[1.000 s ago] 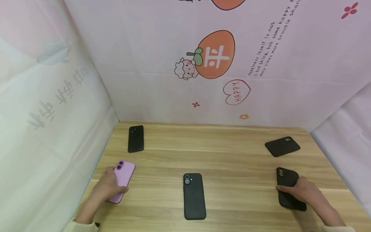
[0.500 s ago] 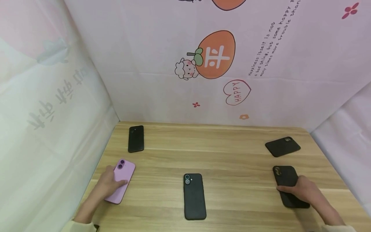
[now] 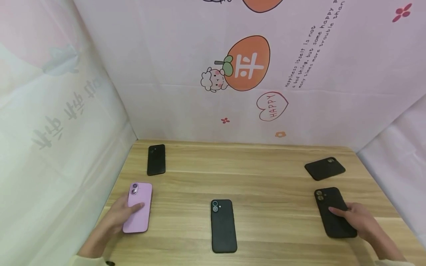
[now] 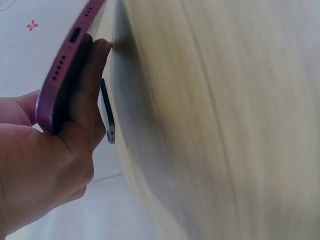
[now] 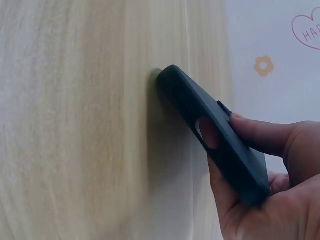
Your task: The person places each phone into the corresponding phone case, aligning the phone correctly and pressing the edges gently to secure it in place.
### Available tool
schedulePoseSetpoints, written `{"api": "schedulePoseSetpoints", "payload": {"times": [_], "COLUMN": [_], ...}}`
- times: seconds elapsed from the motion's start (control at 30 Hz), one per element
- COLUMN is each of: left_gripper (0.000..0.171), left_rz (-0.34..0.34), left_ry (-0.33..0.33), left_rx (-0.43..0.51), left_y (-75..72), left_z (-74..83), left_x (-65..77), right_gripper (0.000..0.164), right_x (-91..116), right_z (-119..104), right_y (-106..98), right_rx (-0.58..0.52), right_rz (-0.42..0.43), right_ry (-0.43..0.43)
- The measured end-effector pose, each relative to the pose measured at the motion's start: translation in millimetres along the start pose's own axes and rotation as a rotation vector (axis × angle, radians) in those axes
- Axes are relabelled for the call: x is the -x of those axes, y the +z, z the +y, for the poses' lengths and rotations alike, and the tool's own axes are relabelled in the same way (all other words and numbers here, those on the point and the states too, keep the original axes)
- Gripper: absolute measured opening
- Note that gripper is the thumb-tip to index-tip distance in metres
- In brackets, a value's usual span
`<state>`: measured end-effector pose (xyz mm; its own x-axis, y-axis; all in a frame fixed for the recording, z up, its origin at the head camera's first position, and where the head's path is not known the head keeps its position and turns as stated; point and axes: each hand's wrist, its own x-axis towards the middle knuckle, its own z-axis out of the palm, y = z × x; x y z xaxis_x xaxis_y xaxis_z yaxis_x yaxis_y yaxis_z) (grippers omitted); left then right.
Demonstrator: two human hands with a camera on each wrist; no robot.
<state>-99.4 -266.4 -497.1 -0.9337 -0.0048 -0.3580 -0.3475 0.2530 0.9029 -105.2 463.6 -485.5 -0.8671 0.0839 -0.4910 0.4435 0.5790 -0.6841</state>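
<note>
In the head view my left hand (image 3: 117, 214) holds a pink-purple phone (image 3: 138, 222), thumb across its back. Its port and speaker holes face the left wrist camera, and the fingers (image 4: 87, 100) lie under it, close over the table. On the right side, my right hand (image 3: 362, 220) grips a black phone case (image 3: 329, 199) with the thumb on its back. Skin shows through the slot in the case's end edge in the right wrist view, where the case (image 5: 182, 95) stands tilted close to the tabletop. Between the hands lies a black phone (image 3: 223, 231), camera end away from me.
On the wood-grain table (image 3: 266, 207), a dark phone (image 3: 156, 159) lies at the back left. A flat black case-like piece (image 3: 324, 169) with a camera opening lies at the back right. Printed white cloth (image 3: 179, 92) rises along the back and both sides.
The left hand has slid its fingers under the purple phone and turned it more upright in view. The right hand's thumb has moved from the case's edge onto its back, and the case has shifted slightly.
</note>
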Motion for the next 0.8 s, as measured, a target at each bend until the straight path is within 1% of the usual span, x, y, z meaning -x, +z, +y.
{"api": "schedulePoseSetpoints", "payload": {"times": [0.03,0.07,0.13,0.2,0.27,0.3,0.37,0.43,0.57,0.7,0.8], "left_gripper": [0.065,0.063,0.063,0.061,0.058,0.056,0.053,0.051,0.053,0.054,0.056], "left_rz": [-0.02,-0.044,-0.099,-0.146,-0.173,-0.176,-0.168,-0.156,-0.159,-0.196,-0.236], "left_ry": [-0.004,-0.004,0.003,0.011,0.022,0.03,0.044,0.058,0.075,0.065,0.054], "left_rx": [0.048,0.092,0.168,0.249,0.3,0.316,0.335,0.334,0.347,0.365,0.377], "left_y": [0.5,0.8,1.4,2.9,5.5,7.5,12.1,17.2,26.9,35.3,42.0], "left_z": [-1.0,-1.7,-2.4,-2.2,-0.8,0.1,2.7,5.9,12.5,17.5,19.7], "left_x": [0.0,-0.1,-0.5,-1.2,-1.4,-1.5,-1.1,-0.3,0.4,-0.2,-0.3], "right_gripper": [0.049,0.043,0.034,0.031,0.031,0.032,0.034,0.034,0.032,0.04,0.045], "right_x": [0,-1,-1,0,0,0,0,1,0,2,4], "right_z": [1,2,4,5,6,6,7,8,7,-1,-10], "right_y": [0,-1,-2,-3,-3,-3,-3,-4,-3,-1,4], "right_rx": [-0.075,-0.127,-0.19,-0.21,-0.205,-0.199,-0.196,-0.198,-0.208,-0.19,-0.176], "right_rz": [-0.01,-0.022,-0.032,-0.016,0.012,0.026,0.047,0.057,0.069,0.083,0.086], "right_ry": [0.005,0.004,0.002,0.003,0.003,0.003,0.001,-0.005,-0.008,-0.011,-0.03]}}
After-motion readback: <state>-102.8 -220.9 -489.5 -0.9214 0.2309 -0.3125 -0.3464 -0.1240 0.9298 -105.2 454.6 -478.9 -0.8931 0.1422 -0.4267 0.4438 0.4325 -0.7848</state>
